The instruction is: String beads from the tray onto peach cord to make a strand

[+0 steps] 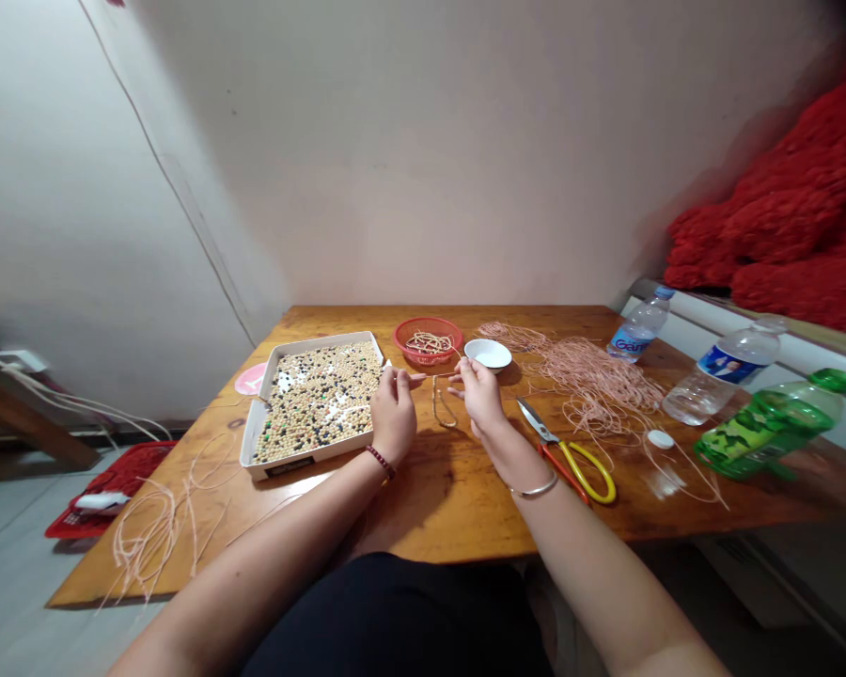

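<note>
Above the middle of the table, my left hand [394, 412] and my right hand [480, 393] face each other, a short gap apart. Each has thumb and forefinger closed on a thin cord [437, 376] stretched between them; some other fingers stick out. From that cord a loop of small pale beads [435, 402] hangs down towards the wood. Left of my left hand lies a shallow white tray [377, 353] filled with cream, black and a few green beads. Beyond my hands are a red plastic basket [399, 340] holding beaded strands and a white bowl [490, 354].
Scissors [568, 456] with yellow and red handles lie right of my right forearm. Tangled pink cords [592, 376] spread towards two clear bottles [726, 367] and a green bottle [782, 423]. More loose cords [159, 531] hang over the left edge. A wall [451, 188] rises behind the table.
</note>
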Tool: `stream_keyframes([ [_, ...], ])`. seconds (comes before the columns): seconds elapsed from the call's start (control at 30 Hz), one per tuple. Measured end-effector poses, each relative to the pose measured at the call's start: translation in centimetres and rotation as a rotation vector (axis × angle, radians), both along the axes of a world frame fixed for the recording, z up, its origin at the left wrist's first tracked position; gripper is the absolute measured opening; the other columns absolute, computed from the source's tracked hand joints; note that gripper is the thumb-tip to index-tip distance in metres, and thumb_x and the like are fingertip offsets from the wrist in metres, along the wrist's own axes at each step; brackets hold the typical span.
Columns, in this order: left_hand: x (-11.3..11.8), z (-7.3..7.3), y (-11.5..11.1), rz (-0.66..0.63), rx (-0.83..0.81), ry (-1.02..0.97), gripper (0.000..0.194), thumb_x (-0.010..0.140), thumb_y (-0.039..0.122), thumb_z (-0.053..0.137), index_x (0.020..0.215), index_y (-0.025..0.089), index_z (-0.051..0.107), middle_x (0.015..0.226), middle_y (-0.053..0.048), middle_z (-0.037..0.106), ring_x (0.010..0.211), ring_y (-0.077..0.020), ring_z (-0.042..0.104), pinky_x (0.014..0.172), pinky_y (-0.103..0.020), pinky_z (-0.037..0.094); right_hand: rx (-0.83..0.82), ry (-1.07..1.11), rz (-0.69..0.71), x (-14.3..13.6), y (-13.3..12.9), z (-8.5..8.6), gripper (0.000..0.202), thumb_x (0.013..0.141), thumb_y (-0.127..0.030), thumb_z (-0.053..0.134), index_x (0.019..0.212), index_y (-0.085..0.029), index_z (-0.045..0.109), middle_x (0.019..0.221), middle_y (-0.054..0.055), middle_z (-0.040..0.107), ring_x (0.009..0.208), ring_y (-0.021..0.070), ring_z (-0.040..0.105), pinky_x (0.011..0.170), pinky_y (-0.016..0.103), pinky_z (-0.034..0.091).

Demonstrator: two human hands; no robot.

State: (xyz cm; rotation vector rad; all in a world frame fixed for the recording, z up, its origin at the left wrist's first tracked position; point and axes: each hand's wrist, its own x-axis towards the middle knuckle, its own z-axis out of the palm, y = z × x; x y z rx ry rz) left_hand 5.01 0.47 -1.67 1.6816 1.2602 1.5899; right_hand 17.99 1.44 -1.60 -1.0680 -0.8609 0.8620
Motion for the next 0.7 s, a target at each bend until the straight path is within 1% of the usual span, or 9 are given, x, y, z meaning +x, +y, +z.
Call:
stream_keyframes([
  [0.1, 0.1, 0.1, -0.1, 0.001, 0.003, -0.009, 0.026, 0.095, 0.038, 0.037, 0.076, 0.021, 0.044, 0.084, -0.005, 0.072, 0.082, -0.0186, 0.068, 0.071, -0.029, 0.045, -0.008, 0.058, 0.006, 0.2, 0.0, 0.3, 0.037, 0.067, -0.055, 0.063, 0.065, -0.019, 0.054, 0.069, -0.001, 0.050, 0.066, 0.0102, 0.050, 0.050, 0.018, 0.050],
  [0.23, 0.2, 0.0, 0.0, -0.017, -0.006, -0.092, 0.027, 0.095, 0.040, 0.036, 0.077, 0.022, 0.044, 0.085, -0.005, 0.071, 0.083, -0.0185, 0.068, 0.073, -0.030, 0.047, -0.027, 0.134, 0.001, 0.6, 0.1, 0.5, 0.039, 0.062, -0.055, 0.067, 0.064, -0.018, 0.055, 0.069, -0.002, 0.048, 0.063, 0.0090, 0.046, 0.049, 0.017, 0.049],
  [0.37, 0.1, -0.1, 0.2, -0.012, -0.026, -0.169, 0.029, 0.094, 0.044, 0.036, 0.078, 0.021, 0.046, 0.087, -0.006, 0.071, 0.083, -0.0185, 0.068, 0.074, -0.030, 0.049, -0.050, 0.191, -0.042, 1.2, 0.3, 0.5, 0.038, 0.061, -0.054, 0.068, 0.066, -0.018, 0.056, 0.065, -0.003, 0.045, 0.059, 0.0076, 0.044, 0.045, 0.014, 0.043],
  [0.47, 0.2, -0.2, 0.4, -0.012, -0.062, -0.236, 0.031, 0.093, 0.046, 0.037, 0.078, 0.020, 0.046, 0.087, -0.007, 0.070, 0.084, -0.0189, 0.068, 0.070, -0.030, 0.050, -0.058, 0.193, -0.075, 1.5, 0.4, 0.5, 0.037, 0.063, -0.053, 0.068, 0.067, -0.018, 0.057, 0.062, -0.004, 0.044, 0.056, 0.0068, 0.042, 0.042, 0.013, 0.038],
  [0.53, 0.2, -0.2, 0.4, -0.026, -0.089, -0.275, 0.031, 0.092, 0.047, 0.038, 0.079, 0.020, 0.046, 0.087, -0.007, 0.070, 0.084, -0.0190, 0.067, 0.069, -0.030, 0.051, -0.062, 0.201, -0.069, 1.7, 0.4, 0.6, 0.035, 0.064, -0.051, 0.069, 0.068, -0.018, 0.058, 0.062, -0.004, 0.045, 0.055, 0.0065, 0.042, 0.041, 0.013, 0.036],
  [0.6, 0.3, -0.2, 0.5, -0.053, -0.112, -0.310, 0.031, 0.091, 0.048, 0.040, 0.079, 0.020, 0.046, 0.088, -0.008, 0.070, 0.086, -0.0191, 0.066, 0.069, -0.030, 0.051, -0.070, 0.254, -0.011, 1.8, 0.2, 0.9, 0.033, 0.064, -0.048, 0.071, 0.070, -0.018, 0.057, 0.065, -0.004, 0.048, 0.055, 0.0060, 0.043, 0.039, 0.012, 0.033],
  [0.7, 0.1, 0.2, 0.5, -0.108, -0.153, -0.359, 0.031, 0.088, 0.049, 0.044, 0.078, 0.020, 0.046, 0.095, -0.009, 0.069, 0.089, -0.0192, 0.065, 0.066, -0.028, 0.051, -0.092, 0.375, 0.163, 2.1, -0.1, 1.5, 0.028, 0.069, -0.042, 0.070, 0.071, -0.020, 0.053, 0.069, -0.004, 0.052, 0.051, 0.0054, 0.042, 0.035, 0.014, 0.025],
])
